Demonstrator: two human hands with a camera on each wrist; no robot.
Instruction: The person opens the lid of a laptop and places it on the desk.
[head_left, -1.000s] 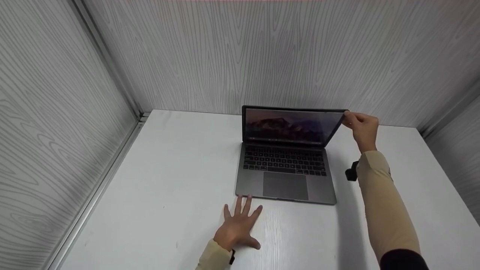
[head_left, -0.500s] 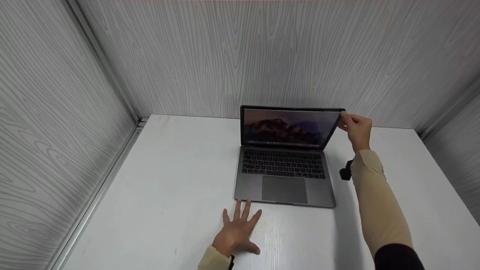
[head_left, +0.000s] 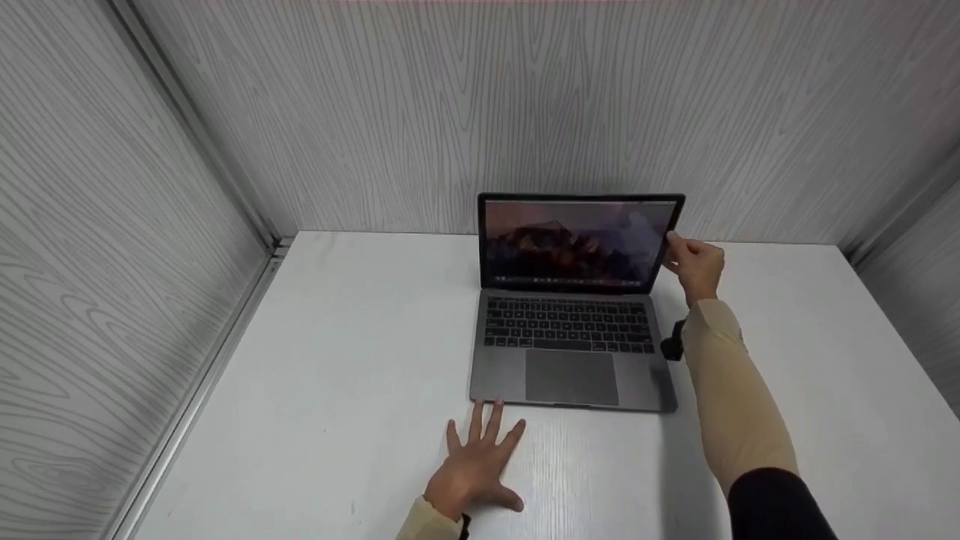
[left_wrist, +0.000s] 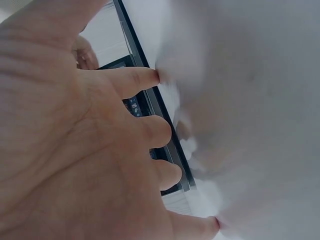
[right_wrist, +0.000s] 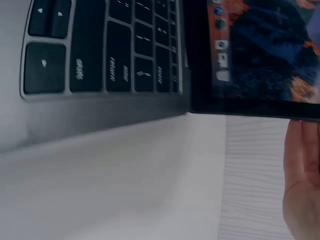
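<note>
A grey laptop (head_left: 499, 375) stands unfolded on the white table, its lit screen (head_left: 577, 240) raised and showing a mountain picture. My right hand (head_left: 697, 266) is at the right edge of the screen, thumb at the front and fingers curled behind. In the right wrist view the fingers (right_wrist: 295, 155) meet the screen's edge. My left hand (head_left: 469, 469) lies spread, palm down, on the table, with two fingertips right at the laptop's front left edge. In the left wrist view its fingers (left_wrist: 160, 131) overlap the laptop's front edge.
The white table (head_left: 360, 337) reaches back to a wood-grain panel (head_left: 420, 112) close behind the screen. A side panel (head_left: 97, 300) with a metal rail runs along the left. Another panel (head_left: 919, 217) stands at the right.
My right hand has slid from the screen's upper right corner down along its right edge. The screen is tilted further back and looks taller. The left hand keeps its place.
</note>
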